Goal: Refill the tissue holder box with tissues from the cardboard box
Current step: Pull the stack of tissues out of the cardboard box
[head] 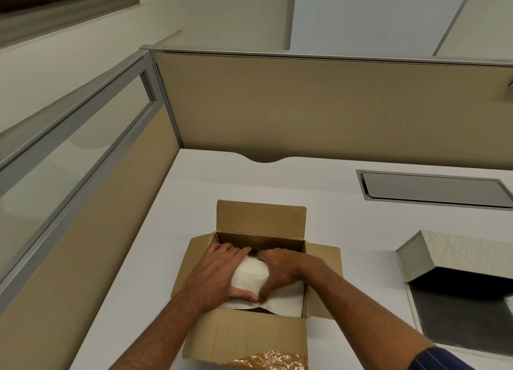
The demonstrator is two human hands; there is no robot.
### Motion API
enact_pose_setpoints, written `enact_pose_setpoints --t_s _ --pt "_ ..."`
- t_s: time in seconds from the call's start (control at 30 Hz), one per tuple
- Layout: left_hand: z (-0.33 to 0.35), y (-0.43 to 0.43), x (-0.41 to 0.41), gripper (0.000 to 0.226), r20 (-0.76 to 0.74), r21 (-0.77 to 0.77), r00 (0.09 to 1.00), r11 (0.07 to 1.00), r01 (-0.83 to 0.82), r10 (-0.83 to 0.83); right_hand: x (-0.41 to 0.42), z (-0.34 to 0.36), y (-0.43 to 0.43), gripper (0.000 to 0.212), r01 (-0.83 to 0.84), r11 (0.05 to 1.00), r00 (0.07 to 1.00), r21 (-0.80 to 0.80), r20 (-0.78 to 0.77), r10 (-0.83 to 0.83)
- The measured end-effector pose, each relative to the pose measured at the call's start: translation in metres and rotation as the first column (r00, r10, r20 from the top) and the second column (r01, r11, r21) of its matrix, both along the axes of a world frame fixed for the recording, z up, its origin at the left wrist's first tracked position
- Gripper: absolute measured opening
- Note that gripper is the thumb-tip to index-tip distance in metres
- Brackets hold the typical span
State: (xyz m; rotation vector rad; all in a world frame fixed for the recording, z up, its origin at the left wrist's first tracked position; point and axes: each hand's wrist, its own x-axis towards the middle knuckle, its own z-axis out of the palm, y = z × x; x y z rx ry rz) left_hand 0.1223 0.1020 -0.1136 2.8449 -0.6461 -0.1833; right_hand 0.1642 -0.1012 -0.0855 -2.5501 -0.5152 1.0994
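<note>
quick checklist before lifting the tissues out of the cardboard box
1. Cardboard box flaps open, way up clear: ok.
2. Left hand and right hand both on the tissue stack: ok.
3. Grip reaches under the whole stack: cannot tell, fingertips are hidden.
4. Stack free of the box walls: cannot tell.
5. Tissue holder box lid open: ok.
6. Holder interior empty: cannot tell, it is dark inside.

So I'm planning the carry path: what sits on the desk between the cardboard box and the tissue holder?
Nothing: in the head view, only bare white desk lies between the cardboard box and the open tissue holder.
</note>
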Motion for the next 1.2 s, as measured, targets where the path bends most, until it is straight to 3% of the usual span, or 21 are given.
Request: enact_pose_setpoints --t_s 0.2,0.5,0.7,0.83,1.2 --pt "0.000 0.003 0.003 0.115 0.023 -0.006 0.999 1.000 0.030 -0.030 -0.014 -0.001 -0.005 0.076 -0.097 0.995 0.952 -0.003 0.290 0.094" --pt "-0.001 -0.003 0.003 0.103 0.027 0.063 0.999 0.997 0.034 -0.036 -0.043 -0.017 -0.021 0.077 -0.082 0.996 0.815 0.034 0.578 0.047" --pt "0.002 -0.005 0.006 0.073 0.095 0.111 0.993 0.992 0.052 -0.063 -0.058 -0.020 -0.025 0.082 0.009 0.999 0.746 -0.046 0.666 0.024" --pt "0.003 -0.005 0.005 0.070 0.125 0.123 0.990 0.991 0.049 -0.064 -0.063 -0.021 -0.029 0.073 0.063 0.992 0.716 -0.108 0.698 0.031" --pt "0.014 -0.001 -0.008 0.064 0.147 -0.035 0.989 0.999 0.033 -0.028 -0.064 -0.013 -0.037 0.068 0.023 0.991 0.713 0.135 0.692 -0.111"
